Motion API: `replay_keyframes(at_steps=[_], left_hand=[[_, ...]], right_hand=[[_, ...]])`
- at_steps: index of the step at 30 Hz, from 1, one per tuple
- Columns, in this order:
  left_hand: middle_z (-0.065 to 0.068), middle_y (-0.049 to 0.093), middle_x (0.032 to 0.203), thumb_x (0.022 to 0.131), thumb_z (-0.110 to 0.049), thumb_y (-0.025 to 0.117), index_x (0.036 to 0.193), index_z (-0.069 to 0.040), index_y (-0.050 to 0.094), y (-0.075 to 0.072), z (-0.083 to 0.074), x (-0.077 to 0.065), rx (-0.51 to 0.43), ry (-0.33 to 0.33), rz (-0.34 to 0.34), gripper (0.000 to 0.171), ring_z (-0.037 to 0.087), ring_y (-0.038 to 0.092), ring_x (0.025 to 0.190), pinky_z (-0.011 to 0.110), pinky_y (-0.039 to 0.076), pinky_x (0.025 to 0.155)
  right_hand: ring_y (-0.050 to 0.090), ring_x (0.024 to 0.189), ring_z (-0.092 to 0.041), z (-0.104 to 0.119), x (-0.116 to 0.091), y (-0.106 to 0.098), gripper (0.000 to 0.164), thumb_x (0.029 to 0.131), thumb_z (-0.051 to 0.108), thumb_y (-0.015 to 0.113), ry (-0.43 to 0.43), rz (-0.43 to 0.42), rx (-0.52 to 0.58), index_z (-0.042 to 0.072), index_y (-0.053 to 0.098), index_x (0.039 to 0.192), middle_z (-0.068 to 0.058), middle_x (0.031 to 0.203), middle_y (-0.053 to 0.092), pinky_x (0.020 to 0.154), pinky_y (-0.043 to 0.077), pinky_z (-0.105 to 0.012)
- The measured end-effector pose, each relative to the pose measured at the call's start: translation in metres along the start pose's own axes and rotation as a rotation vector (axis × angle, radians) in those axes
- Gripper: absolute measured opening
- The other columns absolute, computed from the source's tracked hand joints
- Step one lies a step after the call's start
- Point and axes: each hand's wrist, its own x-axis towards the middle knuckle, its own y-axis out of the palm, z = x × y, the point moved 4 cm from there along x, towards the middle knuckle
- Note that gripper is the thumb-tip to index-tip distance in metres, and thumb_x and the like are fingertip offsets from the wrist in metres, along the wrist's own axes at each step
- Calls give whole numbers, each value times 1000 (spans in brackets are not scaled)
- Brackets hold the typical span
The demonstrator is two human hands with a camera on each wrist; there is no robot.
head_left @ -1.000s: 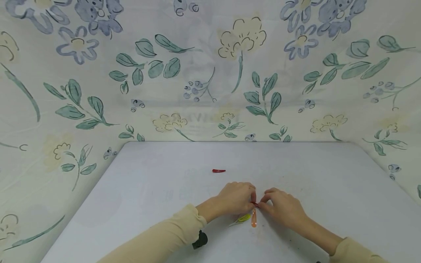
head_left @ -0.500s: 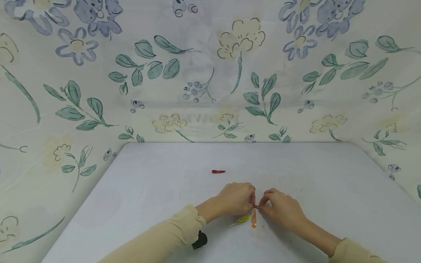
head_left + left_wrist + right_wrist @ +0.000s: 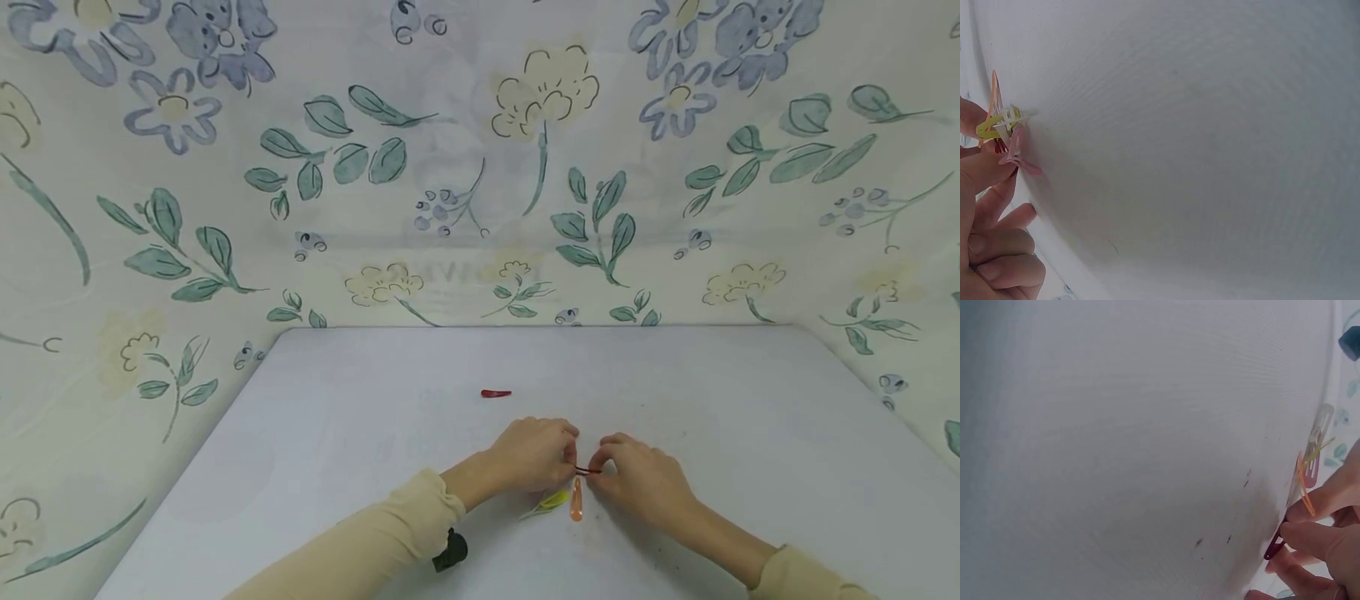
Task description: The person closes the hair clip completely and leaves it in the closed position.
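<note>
Both hands meet over a dark red snap hair clip [image 3: 588, 472] near the table's front middle. My left hand [image 3: 534, 454] pinches its left end between thumb and fingers. At the other end, my right hand [image 3: 647, 477] pinches it too; the right wrist view shows the clip [image 3: 1274, 547] jutting past those fingers. An orange snap clip [image 3: 577, 500] lies just in front of the hands. Beside it is a yellow clip [image 3: 553, 500] with a whitish one against it. A pink clip [image 3: 1016, 150] shows in the left wrist view, close to the left thumb.
Farther back on the white table [image 3: 375, 375] lies another red snap clip [image 3: 496, 393]. A black object [image 3: 451, 551] shows beside the left sleeve. Small dark specks [image 3: 1199, 542] dot the tabletop near the right hand. Flowered cloth [image 3: 450, 167] rises behind the table.
More of the dark red clip shows between the hands, now as two thin, slightly parted lines reaching right over the right fingertips. The hands stay nearly in place; the loose clips lie as before.
</note>
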Motion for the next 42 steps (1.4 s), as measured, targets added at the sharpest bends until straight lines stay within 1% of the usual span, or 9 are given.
replay_keyframes(at_steps=[7,11,15,19,23,27,31,37,42], left_hand=[[-3,65,129,90,-26,70,87,-23,74,1,2,-1,-8,2,-9,6,13,65,110,26,52,87],[-5,66,127,90,-24,70,88,-23,74,-2,3,-2,-12,-1,-28,5,12,65,110,25,52,86],[-5,66,127,90,-22,69,88,-23,74,-5,7,-3,-15,-7,-75,6,13,64,113,28,51,87],[-5,66,129,90,-24,68,88,-23,74,-12,12,-5,-59,-27,-135,6,15,62,118,32,51,92],[-3,65,131,92,-25,69,89,-21,73,-24,16,-7,-124,-41,-219,6,18,61,121,36,49,98],[0,67,129,91,-24,72,88,-18,73,-37,21,-8,-187,-32,-344,6,21,61,121,40,50,98],[1,68,126,90,-23,72,87,-17,74,-46,26,-11,-263,-31,-449,8,23,62,121,44,49,98],[1,69,125,91,-22,70,87,-15,74,-51,32,-17,-315,-43,-519,8,23,61,121,43,49,98],[1,69,124,90,-20,70,88,-13,74,-53,33,-23,-350,-45,-582,8,23,61,121,43,50,97]], right_hand=[[70,94,-32,-2,-2,2,11,79,18,81,7,-19,8,22,71,79,-7,112,70,64,55,-44],[70,90,-27,-2,0,1,11,80,18,80,2,-45,6,23,70,80,-2,108,71,60,52,-39],[64,75,-17,1,3,-2,11,80,18,80,-20,-72,3,22,69,82,1,103,70,55,48,-34],[62,71,-16,4,6,-10,9,82,18,78,-40,-105,6,20,71,86,-2,105,71,53,48,-33],[66,76,-22,8,11,-19,7,84,19,76,-35,-152,44,18,72,89,-8,112,71,55,49,-32],[68,91,-31,10,18,-27,7,86,17,74,-17,-216,116,15,72,93,-14,119,69,61,53,-36],[64,110,-38,14,23,-32,10,87,18,73,4,-272,165,13,73,96,-16,126,66,68,56,-40],[64,109,-38,19,27,-34,13,87,19,73,5,-303,224,12,73,98,-15,128,65,52,43,-28],[66,104,-37,24,29,-34,13,87,18,73,-16,-321,235,11,73,99,-15,128,65,50,41,-26]])
